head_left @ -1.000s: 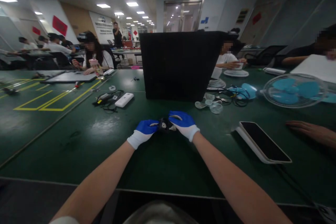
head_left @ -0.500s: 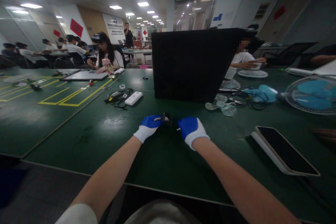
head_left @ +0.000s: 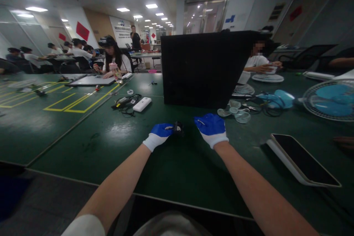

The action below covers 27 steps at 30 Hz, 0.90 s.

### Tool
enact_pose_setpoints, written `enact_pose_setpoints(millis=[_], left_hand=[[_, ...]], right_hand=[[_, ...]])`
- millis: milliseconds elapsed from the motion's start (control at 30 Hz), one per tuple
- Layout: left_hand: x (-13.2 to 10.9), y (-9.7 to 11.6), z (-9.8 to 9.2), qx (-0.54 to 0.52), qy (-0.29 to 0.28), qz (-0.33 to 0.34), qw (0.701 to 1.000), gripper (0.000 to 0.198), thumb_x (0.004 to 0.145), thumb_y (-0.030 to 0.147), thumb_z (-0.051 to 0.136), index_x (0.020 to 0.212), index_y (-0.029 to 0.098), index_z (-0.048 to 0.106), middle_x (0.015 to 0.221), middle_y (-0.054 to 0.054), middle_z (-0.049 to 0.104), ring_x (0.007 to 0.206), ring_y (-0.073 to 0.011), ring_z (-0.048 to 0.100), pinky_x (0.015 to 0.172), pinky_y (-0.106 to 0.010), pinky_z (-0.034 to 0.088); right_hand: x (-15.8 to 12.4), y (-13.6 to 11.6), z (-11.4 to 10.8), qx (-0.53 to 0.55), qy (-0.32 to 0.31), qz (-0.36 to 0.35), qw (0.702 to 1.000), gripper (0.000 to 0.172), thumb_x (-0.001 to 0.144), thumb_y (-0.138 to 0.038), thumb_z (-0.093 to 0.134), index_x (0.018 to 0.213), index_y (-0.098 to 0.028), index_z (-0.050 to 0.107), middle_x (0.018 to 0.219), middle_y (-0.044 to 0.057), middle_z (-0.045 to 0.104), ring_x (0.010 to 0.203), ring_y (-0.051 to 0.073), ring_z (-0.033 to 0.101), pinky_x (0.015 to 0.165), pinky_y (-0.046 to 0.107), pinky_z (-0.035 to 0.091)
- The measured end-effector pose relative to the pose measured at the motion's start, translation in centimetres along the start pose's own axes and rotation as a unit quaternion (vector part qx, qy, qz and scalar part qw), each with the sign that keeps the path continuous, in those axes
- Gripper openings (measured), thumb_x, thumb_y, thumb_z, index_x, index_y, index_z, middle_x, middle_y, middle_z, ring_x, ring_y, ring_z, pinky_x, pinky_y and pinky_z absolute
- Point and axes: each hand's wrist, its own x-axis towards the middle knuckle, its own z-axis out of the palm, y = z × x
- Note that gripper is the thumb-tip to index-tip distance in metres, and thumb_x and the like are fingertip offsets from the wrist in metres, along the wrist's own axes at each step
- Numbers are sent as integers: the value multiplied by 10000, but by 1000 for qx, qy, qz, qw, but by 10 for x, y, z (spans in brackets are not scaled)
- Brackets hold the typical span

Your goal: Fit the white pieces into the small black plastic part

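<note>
My left hand point(head_left: 161, 134), in a blue-and-white work glove, is closed on a small black part point(head_left: 179, 128) with a pale spot in its middle. It holds the part just over the green table point(head_left: 166, 177); the exact kind is too dark to tell. To the right and apart from it, my right hand point(head_left: 210, 129), gloved the same way, has its fingers drawn together. Whatever may be between them is hidden. Close beyond the right hand lies a clear fan blade point(head_left: 235, 111).
A big black box point(head_left: 203, 70) stands ahead. Left of it are a white power bank-like block point(head_left: 142, 104) and a dark cable bundle point(head_left: 125, 102). On the right lie a phone-like slab point(head_left: 304, 160), a blue fan part point(head_left: 282, 99) and a fan grille point(head_left: 329, 99). Co-workers sit beyond.
My right hand has moved right and slightly away from me, widening the gap to the black part. My left hand keeps hold of that part, nearly in place.
</note>
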Motion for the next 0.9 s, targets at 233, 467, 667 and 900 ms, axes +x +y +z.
enact_pose_setpoints(millis=[233,467,667,900], left_hand=[[-6,11,-3,27,-37,36,998,260,925,324,601,1101,235,771,1175,-26,766,1129,-217,695,1076,-368,506],[-7,12,2,11,-43,69,997,240,915,298,612,1061,212,782,1124,-44,781,1080,-235,714,1027,-371,531],[-8,9,3,-5,-65,77,995,282,927,382,604,1068,209,775,1137,-37,774,1082,-231,705,1044,-385,520],[-8,6,3,-12,-83,63,994,273,930,380,602,1053,209,776,1131,-37,772,1065,-231,705,1050,-415,517]], right_hand=[[-9,-1,22,359,8,12,933,345,969,-436,523,1110,-260,784,1072,57,771,1044,264,693,979,430,504],[-14,-19,33,419,15,46,907,295,929,-401,610,1100,-242,790,1168,58,766,1127,257,692,1069,449,498],[-10,-22,37,401,-24,80,912,309,928,-432,601,1082,-245,792,1130,58,771,1083,255,704,1027,452,520],[-6,-22,38,380,-66,82,919,310,920,-460,610,1082,-266,790,1137,54,759,1089,258,693,998,435,520]])
